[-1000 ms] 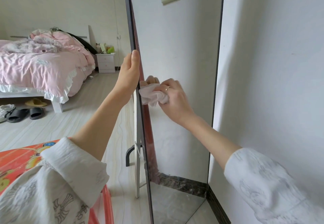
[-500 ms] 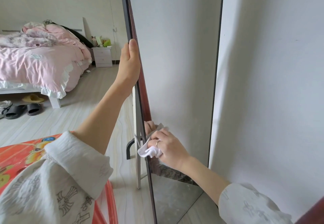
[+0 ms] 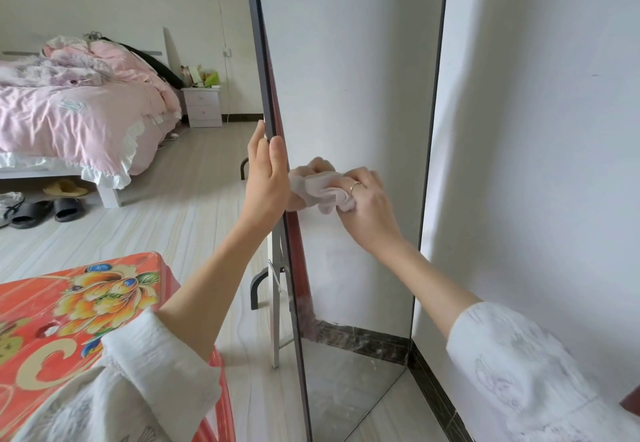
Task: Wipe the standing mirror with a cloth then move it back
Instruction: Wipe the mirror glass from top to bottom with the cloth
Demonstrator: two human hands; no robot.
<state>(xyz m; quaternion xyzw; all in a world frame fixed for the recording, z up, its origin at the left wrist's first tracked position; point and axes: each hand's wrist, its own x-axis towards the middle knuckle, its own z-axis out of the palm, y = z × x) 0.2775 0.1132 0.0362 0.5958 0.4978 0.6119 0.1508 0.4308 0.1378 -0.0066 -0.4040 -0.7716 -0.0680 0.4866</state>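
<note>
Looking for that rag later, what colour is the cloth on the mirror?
The cloth is pale pinkish white, clearest in the head view.

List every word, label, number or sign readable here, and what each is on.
"C": one large cream letter on the red floral stool, partly covered by the sleeve; the rest is hidden.
Grey label on the pink bedding: too small to read.
Print on the white sleeves: faint drawings, no readable words.

The only lettering in view stood on the red stool (image 3: pixel 86 306) at the near left: one large cream character shaped like a "C", beside a printed flower. The small tag on the pink bedding (image 3: pixel 71 105) at the far left was too blurred to read.
</note>
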